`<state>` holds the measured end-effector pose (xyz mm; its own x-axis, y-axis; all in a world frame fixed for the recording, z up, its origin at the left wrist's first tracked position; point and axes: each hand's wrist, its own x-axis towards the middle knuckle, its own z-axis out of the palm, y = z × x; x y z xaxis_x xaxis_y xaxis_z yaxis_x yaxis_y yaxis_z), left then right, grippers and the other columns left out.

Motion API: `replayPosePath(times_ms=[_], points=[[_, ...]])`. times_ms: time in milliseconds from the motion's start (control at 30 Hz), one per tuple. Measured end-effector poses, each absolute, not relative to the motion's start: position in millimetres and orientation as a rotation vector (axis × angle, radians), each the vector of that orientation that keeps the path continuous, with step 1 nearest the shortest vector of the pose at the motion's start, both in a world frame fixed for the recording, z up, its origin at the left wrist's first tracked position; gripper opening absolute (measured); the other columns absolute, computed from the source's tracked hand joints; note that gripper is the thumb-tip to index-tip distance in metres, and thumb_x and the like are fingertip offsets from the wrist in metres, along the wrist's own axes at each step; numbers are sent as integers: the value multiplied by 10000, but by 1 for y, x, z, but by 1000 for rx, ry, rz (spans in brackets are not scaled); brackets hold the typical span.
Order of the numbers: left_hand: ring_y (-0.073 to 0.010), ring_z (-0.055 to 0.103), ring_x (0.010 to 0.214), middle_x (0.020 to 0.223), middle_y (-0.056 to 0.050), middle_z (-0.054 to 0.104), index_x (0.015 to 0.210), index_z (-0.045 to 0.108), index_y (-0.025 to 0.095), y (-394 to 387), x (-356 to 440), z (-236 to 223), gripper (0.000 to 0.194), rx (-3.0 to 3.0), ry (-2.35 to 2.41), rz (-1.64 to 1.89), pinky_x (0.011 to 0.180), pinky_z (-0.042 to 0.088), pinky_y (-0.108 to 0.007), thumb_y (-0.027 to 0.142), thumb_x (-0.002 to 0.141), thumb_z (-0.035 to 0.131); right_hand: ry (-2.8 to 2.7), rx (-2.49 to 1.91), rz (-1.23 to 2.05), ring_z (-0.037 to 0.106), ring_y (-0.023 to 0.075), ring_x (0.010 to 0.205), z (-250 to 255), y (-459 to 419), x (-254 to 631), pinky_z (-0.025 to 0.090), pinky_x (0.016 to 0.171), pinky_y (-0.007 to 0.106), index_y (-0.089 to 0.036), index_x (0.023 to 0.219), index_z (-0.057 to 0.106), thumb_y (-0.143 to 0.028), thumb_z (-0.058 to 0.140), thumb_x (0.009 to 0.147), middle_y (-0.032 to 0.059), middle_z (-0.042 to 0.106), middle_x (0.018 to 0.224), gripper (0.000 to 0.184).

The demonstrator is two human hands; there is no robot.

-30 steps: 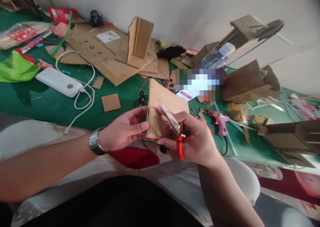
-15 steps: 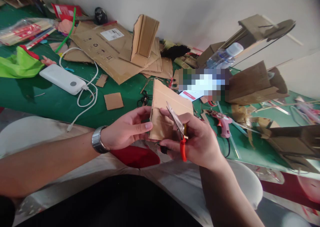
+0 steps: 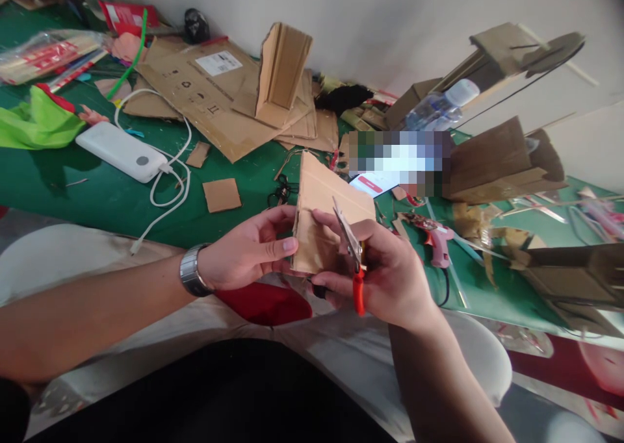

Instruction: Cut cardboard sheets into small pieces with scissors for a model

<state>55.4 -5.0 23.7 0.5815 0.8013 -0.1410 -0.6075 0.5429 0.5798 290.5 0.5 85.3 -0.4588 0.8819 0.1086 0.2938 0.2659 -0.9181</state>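
A folded piece of cardboard (image 3: pixel 319 232) is held up over my lap, at the table's front edge. My left hand (image 3: pixel 260 245) grips its left edge, thumb on the near face and fingers behind. My right hand (image 3: pixel 390 271) holds a pair of scissors (image 3: pixel 355 254) with orange-red handles, blades pointing up and to the left in front of the cardboard. The right index fingertip also touches the cardboard's face. Some of the right fingers are hidden behind the scissors. A small cardboard square (image 3: pixel 221 195) lies on the table to the left.
On the green table (image 3: pixel 117 202) lie a white power bank (image 3: pixel 121 154) with a cable, flattened cardboard (image 3: pixel 195 99) and a lit phone (image 3: pixel 373 182). To the right are a pink glue gun (image 3: pixel 440 245), a plastic bottle (image 3: pixel 439 108) and cardboard constructions (image 3: pixel 492 160).
The scissors have shifted slightly to the right in my right hand. Both hands keep their hold on the cardboard, and the view has moved a little.
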Motion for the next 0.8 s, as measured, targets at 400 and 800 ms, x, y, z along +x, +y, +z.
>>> replayPosePath(times_ms=[400, 800], points=[[-187, 779, 982, 1147, -23, 783, 1132, 746, 241, -5, 52, 31, 341, 495, 511, 883, 823, 658, -280, 296, 863, 948, -2042, -1143, 1068, 633, 111, 556, 85, -5, 287, 538, 548, 282, -220, 1188, 714, -308, 956, 844, 143, 830, 1326, 430], [-253, 759, 1061, 1169, -53, 810, 1123, 714, 200, -8, 59, 34, 467, 620, 829, 973, 889, 602, -350, 175, 733, 969, -2132, -1107, 991, 552, 94, 539, 76, -5, 272, 521, 576, 289, -249, 1040, 661, -375, 980, 835, 114, 824, 1354, 400]])
